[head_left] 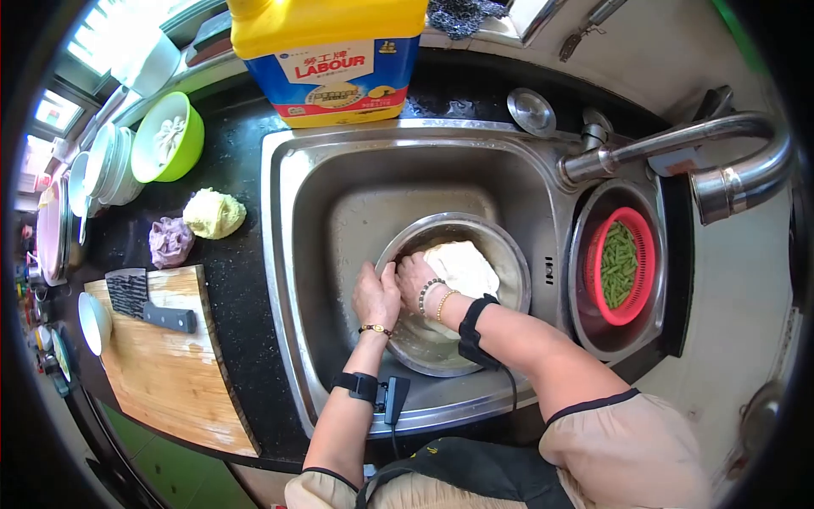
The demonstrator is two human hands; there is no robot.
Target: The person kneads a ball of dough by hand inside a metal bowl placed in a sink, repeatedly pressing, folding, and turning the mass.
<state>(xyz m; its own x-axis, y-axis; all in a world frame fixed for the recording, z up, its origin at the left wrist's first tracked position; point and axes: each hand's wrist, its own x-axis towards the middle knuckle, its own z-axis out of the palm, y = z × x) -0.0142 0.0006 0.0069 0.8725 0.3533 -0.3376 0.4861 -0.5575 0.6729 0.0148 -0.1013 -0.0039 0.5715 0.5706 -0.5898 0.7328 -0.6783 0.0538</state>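
A round metal basin [519,316] sits inside the steel sink. In it lies a bright white mass that looks like dough [465,270], its surface washed out by the light. My left hand [376,297] is closed on the basin's left rim, thumb toward the inside. Inside the basin, my right hand [420,282] presses its curled fingers against the left edge of the dough, and its fingertips are partly hidden. The right forearm covers part of the basin's near side.
Left of the sink [326,399] are a purple lump [171,242], a yellow lump [214,213], a green bowl [188,142] and a cleaver [170,317] on a cutting board [161,373]. A yellow jug [331,34] stands behind. A red basket [651,254] and faucet [678,140] are right.
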